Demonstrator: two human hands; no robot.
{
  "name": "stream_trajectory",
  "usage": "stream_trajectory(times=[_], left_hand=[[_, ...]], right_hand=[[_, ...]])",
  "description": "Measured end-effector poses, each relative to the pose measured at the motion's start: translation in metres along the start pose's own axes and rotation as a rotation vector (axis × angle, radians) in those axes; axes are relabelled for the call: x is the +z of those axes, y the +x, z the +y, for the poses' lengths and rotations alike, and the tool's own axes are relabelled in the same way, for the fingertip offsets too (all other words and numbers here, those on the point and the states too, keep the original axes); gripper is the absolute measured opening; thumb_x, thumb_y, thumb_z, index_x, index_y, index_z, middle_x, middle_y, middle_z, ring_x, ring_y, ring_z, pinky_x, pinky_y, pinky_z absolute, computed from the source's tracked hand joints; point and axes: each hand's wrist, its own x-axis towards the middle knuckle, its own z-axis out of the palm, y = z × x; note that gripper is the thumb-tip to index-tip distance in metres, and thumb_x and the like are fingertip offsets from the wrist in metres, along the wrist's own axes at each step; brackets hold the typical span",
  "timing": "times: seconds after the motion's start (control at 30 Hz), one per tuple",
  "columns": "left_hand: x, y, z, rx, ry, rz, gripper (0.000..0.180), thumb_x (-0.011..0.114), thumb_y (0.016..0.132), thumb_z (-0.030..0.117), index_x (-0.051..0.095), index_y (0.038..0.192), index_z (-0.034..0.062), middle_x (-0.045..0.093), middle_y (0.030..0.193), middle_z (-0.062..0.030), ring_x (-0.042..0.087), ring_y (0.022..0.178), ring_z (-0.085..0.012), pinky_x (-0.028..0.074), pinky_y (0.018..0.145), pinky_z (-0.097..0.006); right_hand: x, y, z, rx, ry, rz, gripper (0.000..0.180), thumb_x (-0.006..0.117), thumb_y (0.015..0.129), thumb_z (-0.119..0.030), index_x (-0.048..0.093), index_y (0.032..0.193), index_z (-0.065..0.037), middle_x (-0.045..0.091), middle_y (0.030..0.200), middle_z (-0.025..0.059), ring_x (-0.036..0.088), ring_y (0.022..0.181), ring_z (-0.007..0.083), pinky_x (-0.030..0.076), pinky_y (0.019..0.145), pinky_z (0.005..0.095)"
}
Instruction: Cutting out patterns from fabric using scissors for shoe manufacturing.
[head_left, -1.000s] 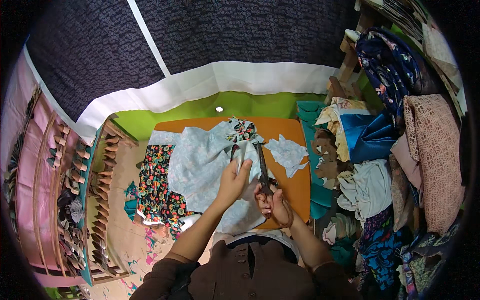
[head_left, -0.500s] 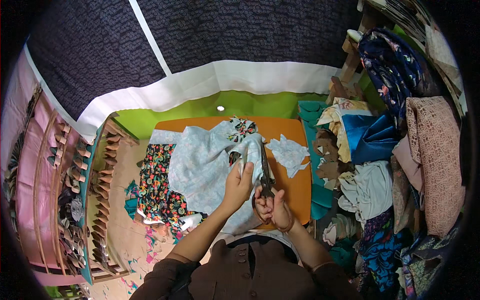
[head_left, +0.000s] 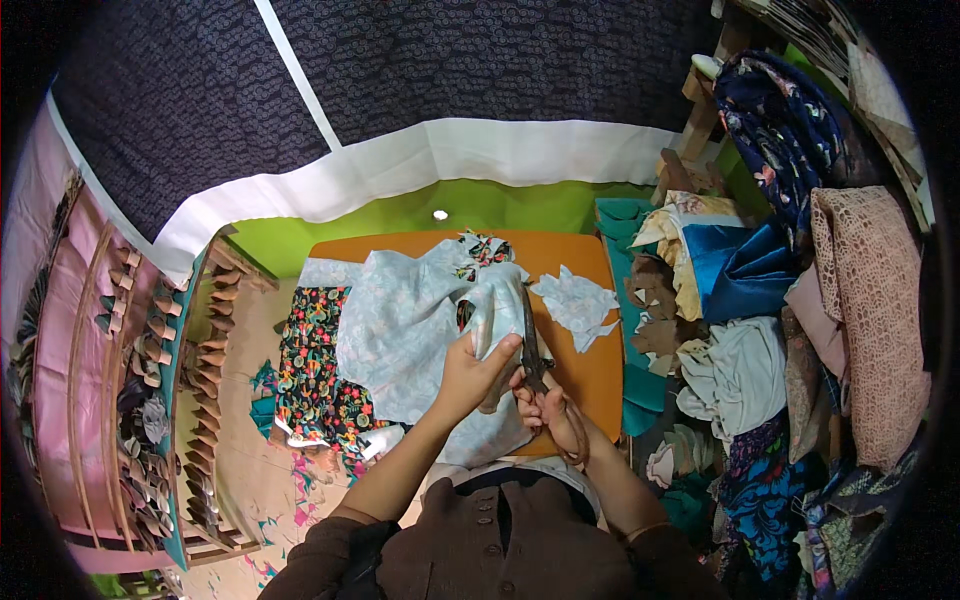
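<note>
My left hand (head_left: 472, 375) grips a bunched edge of patterned fabric (head_left: 400, 310), its thumb on top and its fingers beneath. The fabric's pale reverse faces up over most of the table, while its black floral side (head_left: 320, 350) shows at the left. In my right hand (head_left: 547, 406) is a pair of dark metal scissors (head_left: 533, 352). Their blades point away from me along the right side of the held fabric, and a handle loop shows beside my palm. Whether the blades are apart is hard to see. Pale fabric scraps (head_left: 577, 308) lie just right of the scissors.
The orange-brown table (head_left: 585, 390) stands before a green wall with a dark curtain (head_left: 500, 80). Racks of shoe lasts (head_left: 208, 370) line the left side. Piled cloths, including a blue satin piece (head_left: 745, 275), crowd the right. Scraps litter the floor at lower left.
My right hand has turned and its thumb has drawn in; a handle loop now shows to its right. My left hand has shifted slightly toward me. The fabric has hardly moved.
</note>
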Motion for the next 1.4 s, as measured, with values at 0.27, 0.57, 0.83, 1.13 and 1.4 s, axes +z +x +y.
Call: stream_trajectory(times=[0.27,0.57,0.83,1.13,1.4], left_hand=[[-0.009,0.005,-0.014,-0.064,0.003,-0.011,0.017,0.059,0.082,0.017,0.055,0.076,0.0017,0.056,0.062,-0.0014,0.052,0.050,-0.0075,0.041,0.044,-0.022],[-0.008,0.002,-0.006,-0.150,-0.022,-0.116,0.016,0.060,0.081,0.017,0.057,0.080,0.0012,0.058,0.065,-0.0008,0.054,0.055,-0.0064,0.042,0.048,-0.021],[-0.006,0.002,-0.001,-0.151,-0.039,-0.169,0.018,0.061,0.080,0.018,0.057,0.083,0.0007,0.058,0.069,-0.0015,0.053,0.059,-0.0069,0.043,0.053,-0.022],[-0.002,-0.002,-0.020,-0.131,-0.011,-0.114,0.021,0.061,0.081,0.023,0.055,0.080,0.0025,0.052,0.061,0.0008,0.048,0.056,-0.0056,0.039,0.047,-0.021],[0.002,-0.006,-0.013,-0.084,-0.041,-0.113,0.024,0.058,0.083,0.027,0.054,0.079,0.0033,0.051,0.063,0.0014,0.047,0.053,-0.0046,0.039,0.047,-0.020]], right_hand=[[0.009,-0.002,-0.008,0.015,0.031,0.020,0.066,0.034,0.074,-0.070,0.042,0.098,-0.009,0.031,0.071,-0.0058,0.026,0.055,0.0032,0.024,0.046,0.0179],[0.012,0.000,-0.003,-0.021,0.269,0.007,0.064,0.035,0.075,-0.068,0.039,0.099,-0.009,0.031,0.073,-0.0054,0.024,0.054,0.0028,0.022,0.046,0.0154],[0.017,0.000,-0.004,0.015,0.293,0.059,0.073,0.028,0.069,-0.075,0.038,0.098,-0.008,0.034,0.076,-0.0029,0.026,0.056,0.0045,0.023,0.047,0.0170],[0.014,0.002,0.011,-0.066,0.368,0.045,0.066,0.025,0.077,-0.068,0.038,0.103,-0.009,0.033,0.081,-0.0038,0.028,0.062,0.0053,0.029,0.052,0.0180],[0.014,0.004,0.010,-0.041,0.391,0.077,0.063,0.028,0.075,-0.069,0.038,0.092,-0.010,0.032,0.079,-0.0046,0.028,0.060,0.0044,0.027,0.052,0.0159]])
